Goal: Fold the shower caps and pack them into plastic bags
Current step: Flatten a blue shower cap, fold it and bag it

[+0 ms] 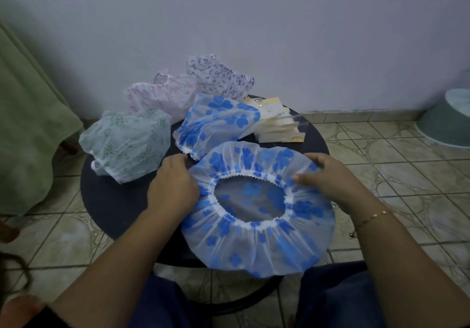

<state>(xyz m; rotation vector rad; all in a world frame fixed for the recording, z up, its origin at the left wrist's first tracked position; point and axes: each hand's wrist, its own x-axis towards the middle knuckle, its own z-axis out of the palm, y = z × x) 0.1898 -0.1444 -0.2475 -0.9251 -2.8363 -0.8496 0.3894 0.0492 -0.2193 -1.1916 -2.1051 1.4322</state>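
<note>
A blue-flowered shower cap [256,226] lies spread near the front edge of the round dark desk [112,200], opening upward, with its white elastic rim forming an oval at the centre and its near edge hanging past the desk toward the person's lap. It appears to have been laid out flat this way so that it can be folded evenly; that is a judgement from its position, as no fold is yet visible. The left hand [173,185] rests at the cap's left edge with fingers curled down over the gathered plastic, seemingly pinching it, though the fingertips are hidden. The right hand [330,177] holds the opposite edge, thumb on top of the ruffled border and fingers curled around the outer rim. The two hands thus hold the cap between them at opposite sides, stretched between them. Further back, a second blue-flowered cap [216,121], a green-patterned cap [127,142], a pink-patterned cap [162,93] and a purple-patterned cap [218,76] wait unfolded, the last two lying toward the wall. A stack of clear plastic bags [277,126] sits at the desk's far right, just beside the second blue cap, within reach for packing.
</note>
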